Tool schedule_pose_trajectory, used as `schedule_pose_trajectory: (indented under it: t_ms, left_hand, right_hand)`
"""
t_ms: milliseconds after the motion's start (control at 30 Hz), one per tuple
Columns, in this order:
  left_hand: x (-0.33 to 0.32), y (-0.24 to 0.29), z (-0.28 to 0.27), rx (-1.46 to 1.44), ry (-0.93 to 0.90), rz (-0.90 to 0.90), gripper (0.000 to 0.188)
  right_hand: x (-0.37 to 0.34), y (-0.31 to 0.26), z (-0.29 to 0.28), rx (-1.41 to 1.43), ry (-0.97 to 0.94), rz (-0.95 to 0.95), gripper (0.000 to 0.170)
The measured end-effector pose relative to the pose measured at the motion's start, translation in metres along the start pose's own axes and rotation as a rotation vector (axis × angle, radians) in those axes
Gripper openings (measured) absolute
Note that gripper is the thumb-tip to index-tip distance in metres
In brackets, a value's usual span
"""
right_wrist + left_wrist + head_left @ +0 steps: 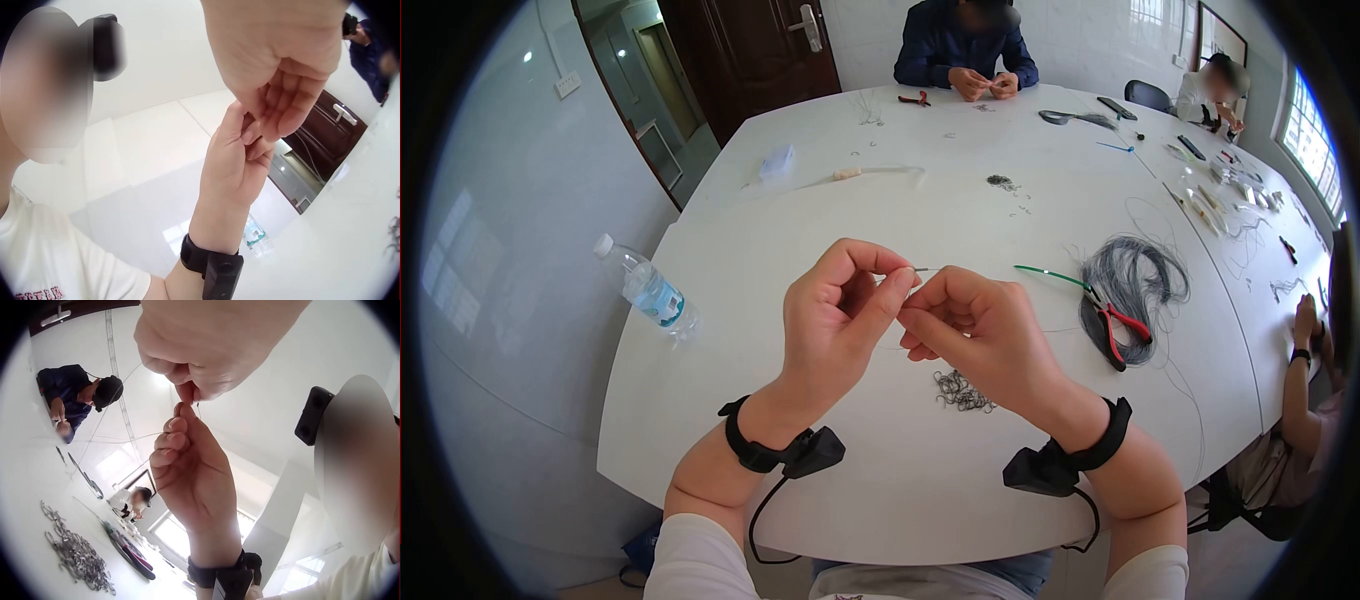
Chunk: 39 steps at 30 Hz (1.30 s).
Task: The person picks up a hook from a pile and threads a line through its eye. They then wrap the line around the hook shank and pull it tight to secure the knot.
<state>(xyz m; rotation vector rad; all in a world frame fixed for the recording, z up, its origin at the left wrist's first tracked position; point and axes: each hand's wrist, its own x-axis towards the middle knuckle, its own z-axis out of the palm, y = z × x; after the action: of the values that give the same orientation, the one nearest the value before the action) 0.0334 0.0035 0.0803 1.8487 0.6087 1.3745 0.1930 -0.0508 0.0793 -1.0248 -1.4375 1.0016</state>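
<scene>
Dark slender piece [921, 269] sits in left hand [845, 305], thin line [149, 435] in right hand [990, 325], each grip pinching.

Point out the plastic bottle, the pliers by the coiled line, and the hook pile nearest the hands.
Plastic bottle [662, 303]: head view, on its label.
Pliers [1132, 322]: head view, on one red handle.
Hook pile [962, 392]: head view, mid-pile.

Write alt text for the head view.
Left hand and right hand meet at the fingertips over a white table, a tiny dark piece showing between them. Below lie small hooks; rightward, red-handled pliers rest on tangled line; a bottle is at left.
</scene>
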Motion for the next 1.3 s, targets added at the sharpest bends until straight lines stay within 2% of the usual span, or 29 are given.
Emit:
schedule_pose_trajectory:
  t_ms: [300,400,467,567,733,867,933,1033,1100,1133,1200,1300]
  left_hand:
    - [-0.004,-0.006,0.001,-0.033,-0.061,-0.043,0.009]
    - [-0.003,-0.003,0.004,-0.025,-0.063,-0.036,0.009]
    - [-0.001,-0.005,0.001,0.005,-0.069,-0.016,0.009]
    - [-0.001,-0.003,0.000,0.054,-0.077,-0.005,0.007]
    - [-0.002,0.001,0.002,0.103,-0.083,-0.028,0.004]
    - [-0.001,-0.003,0.002,0.151,-0.100,0.036,0.004]
    - [-0.002,-0.005,0.001,0.163,-0.112,0.061,0.004]
    - [-0.002,-0.004,-0.001,0.187,-0.103,0.101,0.005]
    - [-0.003,0.001,-0.004,0.212,-0.158,-0.012,0.005]
    - [-0.003,0.001,-0.002,0.212,-0.160,-0.011,0.005]
    - [-0.002,-0.001,0.002,0.159,-0.083,0.027,0.004]
    - [-0.003,-0.002,0.001,0.168,-0.086,0.014,0.003]
  right_hand:
    - [0.003,0.004,-0.002,-0.024,0.023,0.016,0.020]
    - [0.004,0.003,-0.008,-0.041,-0.024,0.029,0.019]
    - [0.003,-0.008,-0.016,-0.328,-0.084,-0.140,0.026]
    - [0.004,-0.015,-0.027,-0.316,-0.041,-0.156,0.035]
    - [0.005,-0.023,-0.032,-0.210,0.038,-0.201,0.024]
    - [0.003,-0.022,-0.028,-0.184,0.013,-0.140,0.018]
    - [0.004,-0.020,-0.028,-0.193,0.033,-0.178,0.015]
    - [0.004,-0.020,-0.028,-0.179,0.032,-0.154,0.015]
    - [0.004,-0.021,-0.027,-0.174,0.037,-0.143,0.015]
    - [0.004,-0.021,-0.027,-0.169,0.040,-0.134,0.015]
    - [0.004,-0.020,-0.028,-0.177,0.032,-0.122,0.015]
    - [0.005,-0.017,-0.029,-0.177,0.017,-0.124,0.015]
